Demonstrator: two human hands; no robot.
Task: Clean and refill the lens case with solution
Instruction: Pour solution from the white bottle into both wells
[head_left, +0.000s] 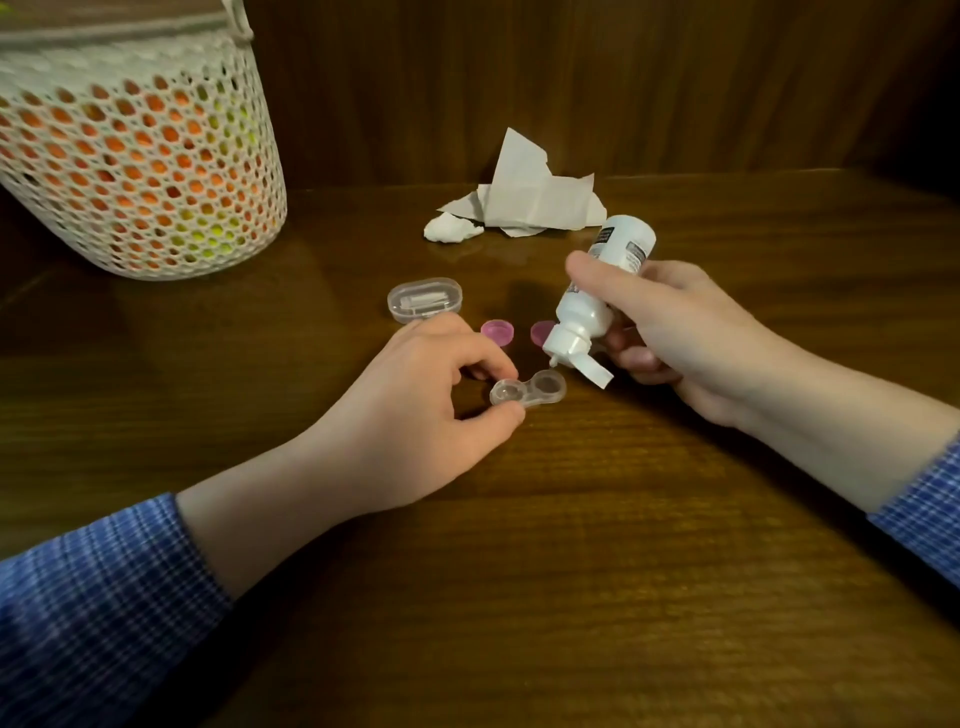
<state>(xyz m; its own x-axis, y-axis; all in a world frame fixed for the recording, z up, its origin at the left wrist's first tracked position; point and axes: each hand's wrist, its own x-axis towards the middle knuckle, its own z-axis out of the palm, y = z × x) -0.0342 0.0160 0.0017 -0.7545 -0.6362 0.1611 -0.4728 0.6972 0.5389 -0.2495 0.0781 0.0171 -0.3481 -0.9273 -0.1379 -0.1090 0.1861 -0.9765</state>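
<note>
At the frame's centre the clear lens case (527, 392) is pinched on the table (571, 571) by the left hand (421, 410); just above its right well, the tilted solution bottle (597, 291) is gripped by the right hand (675, 332), nozzle down; two pink caps (497, 331) are seen just behind.

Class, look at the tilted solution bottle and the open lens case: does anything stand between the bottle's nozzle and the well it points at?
Nothing visible does. The right hand holds the solution bottle tilted, nozzle just above the uncapped right well of the lens case. The pink caps lie behind; the left hand pinches the case's other end.
</note>
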